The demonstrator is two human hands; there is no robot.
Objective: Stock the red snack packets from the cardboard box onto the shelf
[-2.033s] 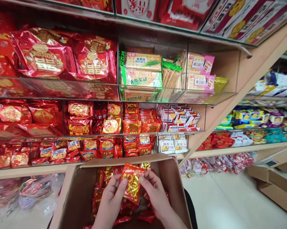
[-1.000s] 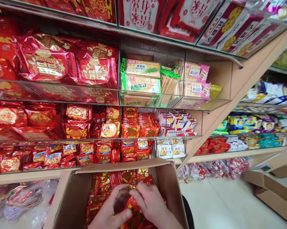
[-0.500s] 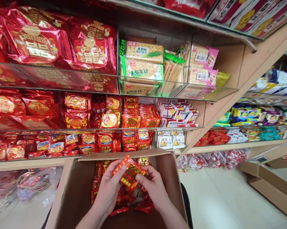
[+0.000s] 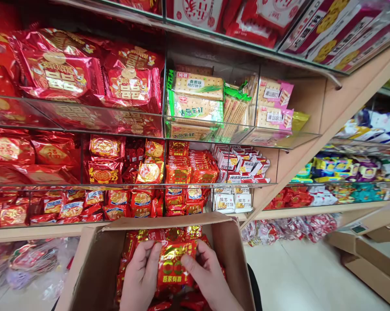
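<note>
A red snack packet (image 4: 174, 263) with gold print faces me above the open cardboard box (image 4: 99, 259). My left hand (image 4: 142, 270) pinches its left edge between thumb and fingers. On the right edge, my right hand (image 4: 206, 272) grips it with the thumb lying across the front. Below and behind the hands, more red packets (image 4: 130, 248) lie in the box, partly hidden by the held one.
Ahead stands a shelf rack with clear dividers, holding red packets (image 4: 178, 168), green-edged crackers (image 4: 198, 110) and white packets (image 4: 225, 202). Bagged goods (image 4: 36, 263) lie under it at left. Another cardboard box (image 4: 370, 263) is on the floor at right.
The packet has turned from tilted to nearly upright and flat towards me, and both hands sit a little lower in view. The shelves also appear lower as the camera tips upward.
</note>
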